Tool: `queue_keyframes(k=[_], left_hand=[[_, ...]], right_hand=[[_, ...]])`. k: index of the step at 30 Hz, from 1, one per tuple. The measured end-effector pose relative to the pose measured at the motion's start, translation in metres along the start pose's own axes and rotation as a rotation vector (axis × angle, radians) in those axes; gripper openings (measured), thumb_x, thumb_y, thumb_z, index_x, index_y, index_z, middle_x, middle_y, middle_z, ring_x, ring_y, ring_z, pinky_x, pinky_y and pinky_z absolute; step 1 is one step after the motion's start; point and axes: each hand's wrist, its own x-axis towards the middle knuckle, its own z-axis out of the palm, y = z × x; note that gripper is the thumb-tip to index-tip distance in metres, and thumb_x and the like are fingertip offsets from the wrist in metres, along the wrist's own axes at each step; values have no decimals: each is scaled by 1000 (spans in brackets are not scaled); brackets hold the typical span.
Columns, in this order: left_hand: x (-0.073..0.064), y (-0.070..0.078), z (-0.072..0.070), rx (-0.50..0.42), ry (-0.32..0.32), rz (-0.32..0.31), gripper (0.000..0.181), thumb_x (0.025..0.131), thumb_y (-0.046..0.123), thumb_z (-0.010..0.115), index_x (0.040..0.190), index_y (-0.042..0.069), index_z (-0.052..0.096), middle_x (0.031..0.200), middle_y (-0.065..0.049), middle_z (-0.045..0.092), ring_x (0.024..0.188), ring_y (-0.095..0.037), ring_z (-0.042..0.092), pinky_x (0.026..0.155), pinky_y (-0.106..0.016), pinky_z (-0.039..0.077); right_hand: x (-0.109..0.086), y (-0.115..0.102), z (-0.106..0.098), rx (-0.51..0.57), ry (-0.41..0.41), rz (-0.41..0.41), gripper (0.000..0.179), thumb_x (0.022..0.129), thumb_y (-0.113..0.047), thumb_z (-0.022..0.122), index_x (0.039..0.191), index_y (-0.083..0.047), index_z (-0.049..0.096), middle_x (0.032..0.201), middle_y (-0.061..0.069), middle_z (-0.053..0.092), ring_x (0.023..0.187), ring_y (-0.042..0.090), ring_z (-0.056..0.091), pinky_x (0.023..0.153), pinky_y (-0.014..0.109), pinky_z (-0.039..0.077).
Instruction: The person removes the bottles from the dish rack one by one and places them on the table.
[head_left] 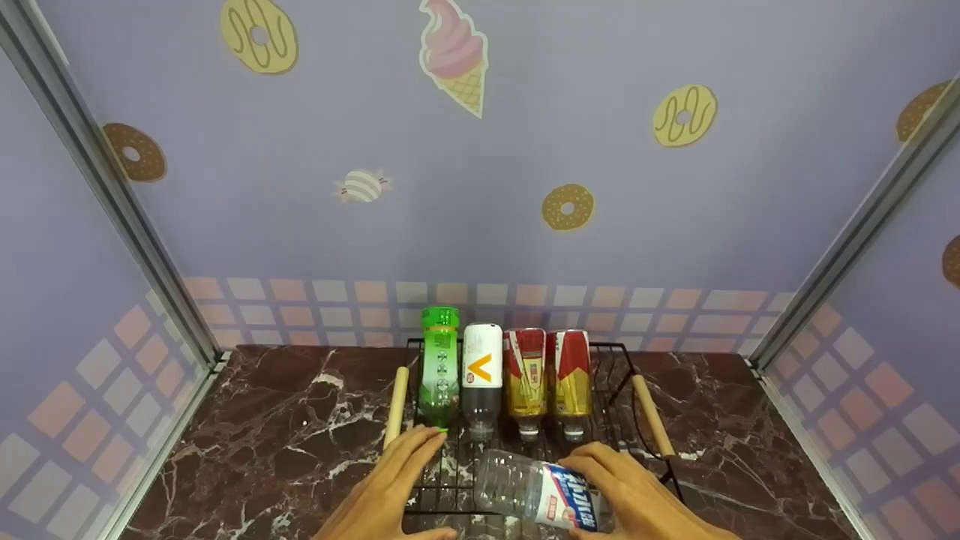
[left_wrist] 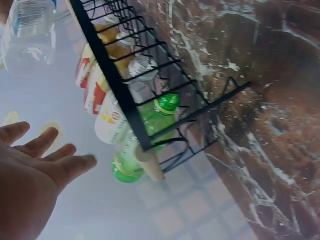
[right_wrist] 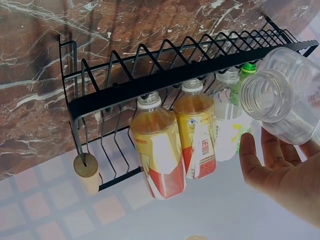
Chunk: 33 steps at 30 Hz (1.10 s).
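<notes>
In the head view my right hand (head_left: 637, 495) holds a clear plastic bottle (head_left: 510, 484) with a blue, white and red label, lying tilted over the front of a black wire basket (right_wrist: 150, 82). Its uncapped mouth shows in the right wrist view, where the fingers (right_wrist: 272, 152) lie against the bottle. My left hand (head_left: 382, 487) is beside the basket's front left, fingers extended, holding nothing. Inside the basket lie a green bottle (head_left: 439, 367), a white-labelled bottle (head_left: 482, 356) with an orange V, and two red-and-yellow bottles (head_left: 526, 371), in a row.
Wooden handles (head_left: 652, 416) stand at both ends of the basket. Under it is a dark marbled countertop (head_left: 307, 420). Purple panels with sweets printed on them (head_left: 420, 232) rise behind and at both sides, joined by grey metal corner strips (head_left: 847, 206).
</notes>
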Motion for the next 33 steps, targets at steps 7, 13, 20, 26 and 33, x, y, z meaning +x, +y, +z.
queue_keyframes(k=[7, 13, 20, 26, 33], left_hand=[[8, 12, -1, 17, -47, 85, 100, 83, 75, 62, 155, 10, 37, 147, -8, 48, 131, -25, 51, 93, -44, 58], [13, 19, 5, 26, -91, 152, 100, 84, 79, 54, 154, 10, 37, 145, -7, 48, 131, -23, 51, 100, -42, 54], [17, 26, 12, 14, -153, 168, 93, 88, 75, 54, 155, 13, 35, 143, -8, 50, 126, -22, 54, 96, -43, 56], [22, 36, 18, -54, -217, 143, 80, 94, 68, 53, 150, 11, 44, 140, -6, 52, 124, -20, 55, 97, -40, 56], [26, 45, 21, 2, -293, 119, 72, 98, 67, 46, 143, 11, 53, 137, -3, 55, 122, -18, 54, 100, -40, 53]], right_hand=[[-1, -4, -4, 30, -67, 17, 75, 82, -59, 77, 141, -18, 54, 126, -6, 56, 103, 9, 56, 82, 35, 56], [1, -8, -4, 17, -102, -17, 76, 82, -64, 74, 143, -24, 51, 130, -7, 55, 110, 10, 56, 86, 38, 55], [2, -14, 0, -3, -124, -40, 67, 86, -63, 70, 140, -25, 54, 130, -8, 56, 110, 10, 57, 87, 39, 55], [3, -20, 2, -10, -137, -37, 58, 90, -60, 67, 134, -23, 59, 128, -7, 58, 105, 10, 59, 82, 36, 55], [4, -24, 3, -18, -135, -36, 55, 91, -59, 66, 134, -25, 60, 129, -8, 59, 107, 9, 59, 81, 33, 53]])
